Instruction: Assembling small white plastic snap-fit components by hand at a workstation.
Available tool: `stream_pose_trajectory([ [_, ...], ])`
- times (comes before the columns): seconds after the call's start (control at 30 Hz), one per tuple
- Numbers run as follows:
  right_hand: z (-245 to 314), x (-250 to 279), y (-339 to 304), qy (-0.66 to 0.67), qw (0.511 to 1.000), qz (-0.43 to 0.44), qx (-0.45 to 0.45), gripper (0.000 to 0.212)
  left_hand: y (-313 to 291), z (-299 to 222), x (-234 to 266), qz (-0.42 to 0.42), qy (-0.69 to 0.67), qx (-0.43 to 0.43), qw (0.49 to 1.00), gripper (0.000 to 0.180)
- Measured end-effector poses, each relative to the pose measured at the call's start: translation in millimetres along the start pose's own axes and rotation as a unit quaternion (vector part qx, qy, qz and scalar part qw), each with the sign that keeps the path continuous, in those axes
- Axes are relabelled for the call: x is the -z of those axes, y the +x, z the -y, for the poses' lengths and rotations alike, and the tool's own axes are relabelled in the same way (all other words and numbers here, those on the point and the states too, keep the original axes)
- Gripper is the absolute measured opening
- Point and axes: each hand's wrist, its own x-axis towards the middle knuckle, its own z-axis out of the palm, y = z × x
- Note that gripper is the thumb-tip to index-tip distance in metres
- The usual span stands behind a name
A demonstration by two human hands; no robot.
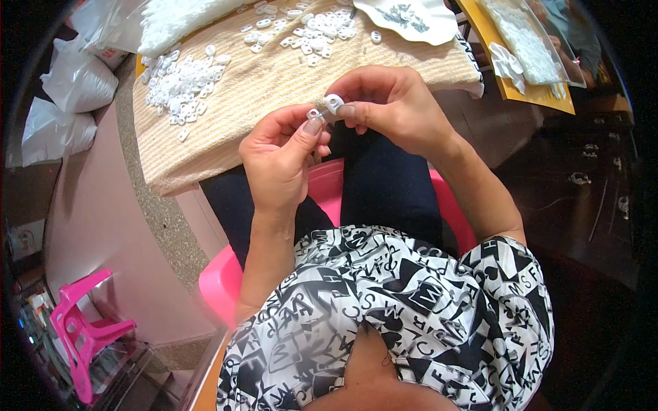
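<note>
Both my hands meet above my lap, just off the near edge of the cloth-covered table. Between thumb and fingers, my left hand (277, 161) pinches a small white plastic piece (314, 114). My right hand (394, 109) grips a rounded white plastic piece (334, 103) with holes in it. What looks like a thin metal spring (323, 108) sits between the two pieces, partly covered by my fingertips. On the striped cloth (226, 147) lies a heap of small white plastic pieces (179, 85) at the left, and another heap of white pieces (323, 31) farther back.
A white sheet or dish (439, 27) with small dark metal parts stands at the back. Right of it, a clear bag of white pieces (524, 48) rests on a yellow surface. White bags (79, 79) are at the far left, and a pink plastic chair (89, 325) is lower left.
</note>
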Motion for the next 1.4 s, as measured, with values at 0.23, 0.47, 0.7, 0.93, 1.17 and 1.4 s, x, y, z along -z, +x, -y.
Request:
stream_pose_trajectory([
  [0.23,3,-3,-1,-0.054,0.998,-0.013,0.029,0.013,0,1,0,0.01,0.016,-0.018,1.0,0.016],
  [0.47,-2,-3,-2,-0.056,0.997,-0.017,0.043,0.013,0,2,-2,0.006,0.028,-0.031,0.999,0.015],
  [0.7,-8,-6,-2,-0.053,0.996,-0.017,0.063,0.015,-1,3,-2,0.01,0.037,-0.042,0.998,0.014],
  [0.93,-8,-7,-3,-0.086,0.993,-0.027,0.077,0.015,-1,1,-3,0.003,0.052,-0.052,0.997,0.013],
  [1.17,-12,-14,-6,-0.066,0.992,-0.031,0.103,0.016,-3,5,-5,-0.003,0.072,-0.076,0.995,0.013],
  [1.4,-10,-15,-4,-0.04,0.997,-0.032,0.053,0.016,-4,5,-10,-0.014,0.05,-0.08,0.995,0.015],
])
